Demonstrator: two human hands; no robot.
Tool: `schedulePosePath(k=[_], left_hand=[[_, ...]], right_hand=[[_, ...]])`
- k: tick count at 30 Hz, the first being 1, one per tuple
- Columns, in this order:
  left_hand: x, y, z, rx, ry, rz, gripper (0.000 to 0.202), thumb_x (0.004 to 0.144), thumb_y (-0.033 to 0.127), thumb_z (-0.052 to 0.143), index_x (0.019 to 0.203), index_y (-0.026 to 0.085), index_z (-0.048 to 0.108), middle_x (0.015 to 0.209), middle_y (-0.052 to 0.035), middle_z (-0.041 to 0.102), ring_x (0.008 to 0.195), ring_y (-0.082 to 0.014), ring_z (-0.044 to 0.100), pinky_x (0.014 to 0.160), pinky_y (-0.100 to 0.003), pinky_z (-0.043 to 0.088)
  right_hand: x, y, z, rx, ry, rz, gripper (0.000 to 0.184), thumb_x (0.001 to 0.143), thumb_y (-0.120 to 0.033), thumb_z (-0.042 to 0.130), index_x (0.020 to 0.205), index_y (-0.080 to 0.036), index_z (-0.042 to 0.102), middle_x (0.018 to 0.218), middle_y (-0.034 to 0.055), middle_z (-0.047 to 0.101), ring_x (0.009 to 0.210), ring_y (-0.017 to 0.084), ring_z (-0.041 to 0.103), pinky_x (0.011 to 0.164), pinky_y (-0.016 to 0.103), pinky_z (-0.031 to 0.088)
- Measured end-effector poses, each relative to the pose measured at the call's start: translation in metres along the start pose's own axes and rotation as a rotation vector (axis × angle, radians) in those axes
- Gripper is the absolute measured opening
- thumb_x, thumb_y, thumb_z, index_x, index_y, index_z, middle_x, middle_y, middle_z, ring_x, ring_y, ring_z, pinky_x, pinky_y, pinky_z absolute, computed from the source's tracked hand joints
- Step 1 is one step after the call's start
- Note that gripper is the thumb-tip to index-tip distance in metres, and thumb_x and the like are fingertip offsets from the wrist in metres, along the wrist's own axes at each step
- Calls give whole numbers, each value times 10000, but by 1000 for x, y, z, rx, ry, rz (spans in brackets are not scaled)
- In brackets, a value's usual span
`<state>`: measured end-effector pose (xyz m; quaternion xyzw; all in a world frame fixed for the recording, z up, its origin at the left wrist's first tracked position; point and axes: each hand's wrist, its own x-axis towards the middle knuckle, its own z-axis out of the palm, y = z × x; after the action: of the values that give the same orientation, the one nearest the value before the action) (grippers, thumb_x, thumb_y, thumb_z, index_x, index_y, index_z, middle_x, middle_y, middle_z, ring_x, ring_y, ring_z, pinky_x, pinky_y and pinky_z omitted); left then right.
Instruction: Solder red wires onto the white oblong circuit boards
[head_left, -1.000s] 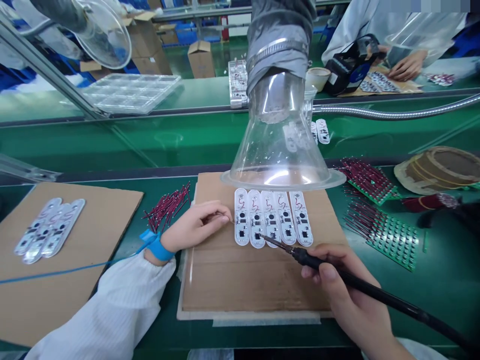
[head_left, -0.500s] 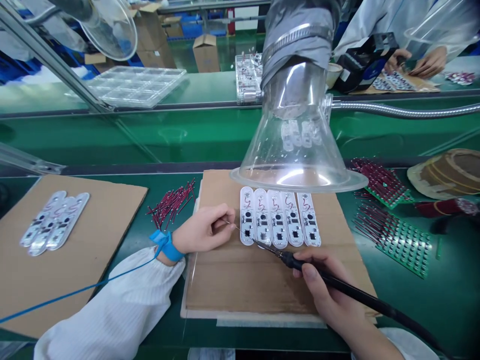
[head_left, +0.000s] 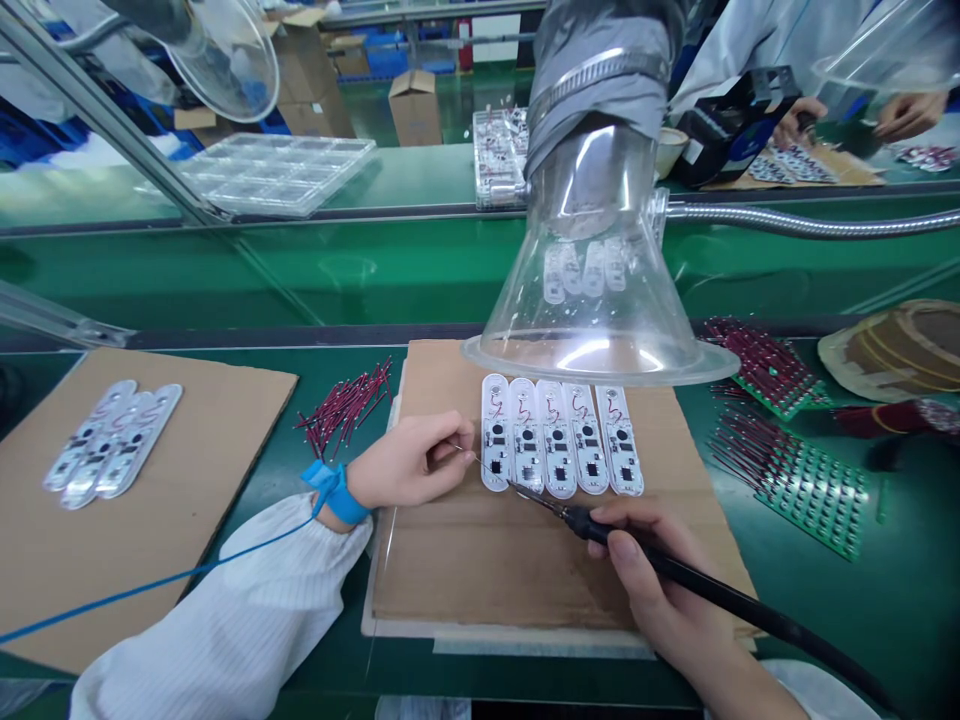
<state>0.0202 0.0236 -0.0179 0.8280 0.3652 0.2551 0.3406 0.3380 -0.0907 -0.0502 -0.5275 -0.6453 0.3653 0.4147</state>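
Several white circuit boards (head_left: 555,440) with rounded ends lie side by side on a cardboard sheet (head_left: 510,570). My left hand (head_left: 420,458), wearing a blue wrist strap (head_left: 345,497), pinches a thin solder wire (head_left: 480,460) whose end reaches the leftmost board. In my right hand (head_left: 660,570) is a black soldering iron (head_left: 581,520), held like a pen. Its tip is at the lower right edge of that same board, close to the wire. Whether tip and wire touch, I cannot tell. Red wires (head_left: 346,405) lie in a pile beyond my left hand.
A clear fume hood (head_left: 592,290) hangs over the boards' far ends. More white boards (head_left: 112,440) rest on cardboard at left. Green boards with red wires (head_left: 814,490) and a tape-wrapped round container (head_left: 892,345) stand at right. Across the bench, a co-worker's hands (head_left: 907,115) are visible.
My hands, the solder wire and the iron hold almost the same position. Across the bench, the co-worker's one hand has moved to the right, away from the other.
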Motion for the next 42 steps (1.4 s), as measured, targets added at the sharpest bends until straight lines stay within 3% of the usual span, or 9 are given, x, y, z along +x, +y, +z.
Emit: schedulePosePath(k=[29,36,42], left_hand=[[0,2,-1,-17,-46,-16,76,948,165,567,896,216,544,673,87,421,580,-95,383,592,-236,335],[1,1,-1,-28,-61,-46,86,932,192,578,874,221,522,662,89,404,575,-98,363,589,-243,320],[1,3,-2,-32,-72,-36,81,926,186,568,875,223,518,664,88,404,568,-98,360,586,-244,324]], right_hand=[[15,-16,3,-39,-39,-111,191,1113,-480,666,1146,-309,745,891,8,819,748,173,812,696,239,645],[15,-14,3,-10,-24,-87,258,1108,-529,658,1154,-291,747,891,27,821,745,190,815,692,263,659],[17,-17,3,-19,-110,-35,296,1096,-553,660,1128,-276,759,878,39,823,746,209,819,679,280,662]])
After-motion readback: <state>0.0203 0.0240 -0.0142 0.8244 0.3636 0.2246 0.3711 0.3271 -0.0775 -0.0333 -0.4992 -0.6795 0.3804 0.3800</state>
